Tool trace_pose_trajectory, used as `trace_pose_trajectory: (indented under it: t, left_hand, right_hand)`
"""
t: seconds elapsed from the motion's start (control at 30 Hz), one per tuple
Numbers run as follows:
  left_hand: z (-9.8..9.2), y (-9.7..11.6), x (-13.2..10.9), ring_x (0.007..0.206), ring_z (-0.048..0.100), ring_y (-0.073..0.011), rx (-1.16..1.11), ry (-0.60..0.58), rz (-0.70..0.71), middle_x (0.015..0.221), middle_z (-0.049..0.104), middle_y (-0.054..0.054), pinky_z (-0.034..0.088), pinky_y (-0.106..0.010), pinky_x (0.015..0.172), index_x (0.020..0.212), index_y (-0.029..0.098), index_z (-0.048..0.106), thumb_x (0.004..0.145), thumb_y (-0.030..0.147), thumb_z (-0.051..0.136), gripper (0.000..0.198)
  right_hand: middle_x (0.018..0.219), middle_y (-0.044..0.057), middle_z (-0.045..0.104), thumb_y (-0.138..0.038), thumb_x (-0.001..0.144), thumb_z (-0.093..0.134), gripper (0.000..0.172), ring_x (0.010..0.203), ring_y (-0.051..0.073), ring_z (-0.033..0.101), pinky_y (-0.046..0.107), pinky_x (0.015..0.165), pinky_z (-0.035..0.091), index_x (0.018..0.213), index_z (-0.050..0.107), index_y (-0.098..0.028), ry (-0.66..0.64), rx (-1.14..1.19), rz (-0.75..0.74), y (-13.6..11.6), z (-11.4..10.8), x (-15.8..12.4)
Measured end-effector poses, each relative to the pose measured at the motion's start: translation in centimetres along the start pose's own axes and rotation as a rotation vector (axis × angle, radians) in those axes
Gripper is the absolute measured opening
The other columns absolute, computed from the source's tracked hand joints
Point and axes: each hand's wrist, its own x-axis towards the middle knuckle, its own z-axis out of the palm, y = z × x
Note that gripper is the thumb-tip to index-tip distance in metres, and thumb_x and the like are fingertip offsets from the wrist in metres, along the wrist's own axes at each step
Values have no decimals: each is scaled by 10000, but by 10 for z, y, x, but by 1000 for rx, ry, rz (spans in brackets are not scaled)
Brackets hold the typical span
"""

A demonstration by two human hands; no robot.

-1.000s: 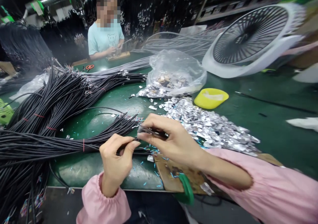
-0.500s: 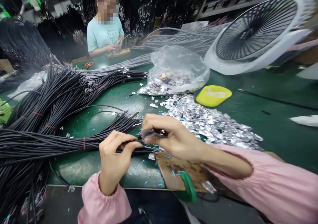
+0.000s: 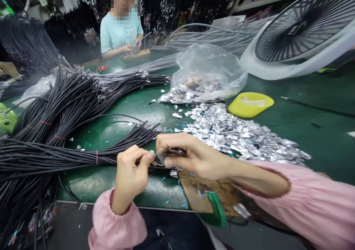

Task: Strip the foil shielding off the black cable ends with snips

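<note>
My left hand [image 3: 132,176] is closed, its thumb and forefinger pinching the end of a black cable [image 3: 158,164]. Close beside it, my right hand [image 3: 198,157] is wrapped round a small dark tool [image 3: 176,151] with a shiny part. The fingers cover most of this tool, so its kind does not show. Its working end and the cable tip meet between the two hands, largely hidden. A bundle of black cables [image 3: 83,157], tied with a red band, runs from the left under my left hand.
Silver foil scraps [image 3: 238,135] lie heaped beyond my right hand, by a clear plastic bag [image 3: 210,72] and a yellow container [image 3: 251,105]. A fan [image 3: 263,69] stands at right. A wooden board [image 3: 196,196] with a green strap [image 3: 217,209] is near the edge. A co-worker [image 3: 121,34] works opposite.
The view has shifted slightly, so the fan and foil heap appear farther right. My left fingers have turned a little at the cable end. Both hands stay close together.
</note>
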Motion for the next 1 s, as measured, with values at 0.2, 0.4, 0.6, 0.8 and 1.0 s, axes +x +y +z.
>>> trace_pose_trajectory:
  t: [0.2, 0.4, 0.6, 0.8, 1.0]
  left_hand:
    - [14, 2, -2, 562, 559, -105, 1, 166, -92, 617, 606, -1, 411, -194, 528, 666, 154, 646, 775, 216, 617, 128]
    - [18, 4, -5, 581, 543, -107, -25, 355, 42, 624, 605, 4, 393, -200, 518, 696, 180, 669, 756, 190, 646, 65]
    - [12, 3, -3, 559, 516, -98, 30, 218, 37, 598, 577, 8, 368, -206, 530, 677, 168, 659, 814, 200, 561, 171]
    - [5, 2, -1, 537, 509, -107, -26, 138, -82, 562, 573, -1, 364, -207, 518, 602, 158, 627, 837, 261, 502, 285]
    - [2, 1, 0, 506, 477, -99, -118, 31, -180, 557, 556, -12, 342, -199, 470, 575, 145, 605, 822, 316, 513, 314]
  right_hand:
    - [664, 13, 442, -139, 730, 486, 102, 612, 136, 392, 263, 557, 278, 651, 436, -180, 312, -264, 250, 11, 5, 8]
    - [526, -82, 240, -457, 814, 458, 286, 453, 85, 206, 229, 430, 193, 705, 397, -200, 117, 449, 397, 0, 11, 2]
    - [680, 13, 405, -120, 704, 422, 69, 587, 127, 346, 260, 509, 226, 686, 407, -185, 280, -287, 99, -2, 7, 7]
    - [647, -2, 430, -41, 741, 375, 165, 584, 120, 392, 227, 525, 296, 692, 367, -198, 170, -324, -3, -8, 11, -1]
    - [700, 27, 483, -15, 643, 385, 204, 570, 133, 404, 253, 489, 258, 748, 434, -183, 218, -576, 34, 4, 1, 1]
